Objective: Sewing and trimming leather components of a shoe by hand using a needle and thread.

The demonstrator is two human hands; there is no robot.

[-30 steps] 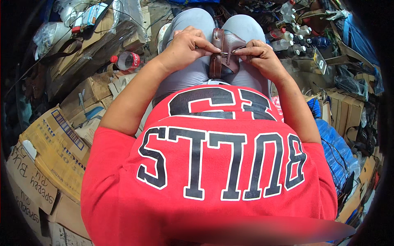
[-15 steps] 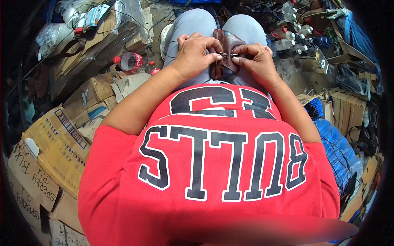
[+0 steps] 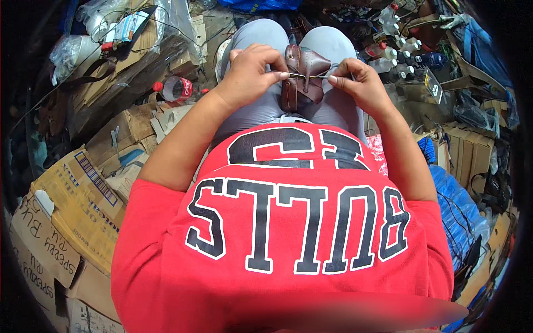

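A seated person in a red shirt (image 3: 288, 233) with large black-and-white lettering fills the lower half of the view, with grey trousers (image 3: 261, 105) covering the lap at 12 o'clock. Flattened cardboard boxes (image 3: 72, 205) are piled from 8 to 10 o'clock, and a blue woven sack (image 3: 455, 205) lies at 3 o'clock. Clear plastic bags (image 3: 89, 28) are seen at 11 o'clock, and a cluster of small bottles (image 3: 394, 50) at 1 o'clock. A plastic bottle with a red cap and label (image 3: 176, 89) lies on its side at 10 o'clock, near the left forearm. A brown leather piece (image 3: 302, 77), folded and stitched, rests on the lap between the knees at 12 o'clock. The left hand (image 3: 250, 75) is held at its 9 o'clock side and the right hand (image 3: 358, 83) at its 3 o'clock side. A thin needle or thread (image 3: 305, 76) is drawn level across the leather between the two hands. The fingers of each hand are closed together, pinched on an end of this thin strand, with fingertips touching the leather.
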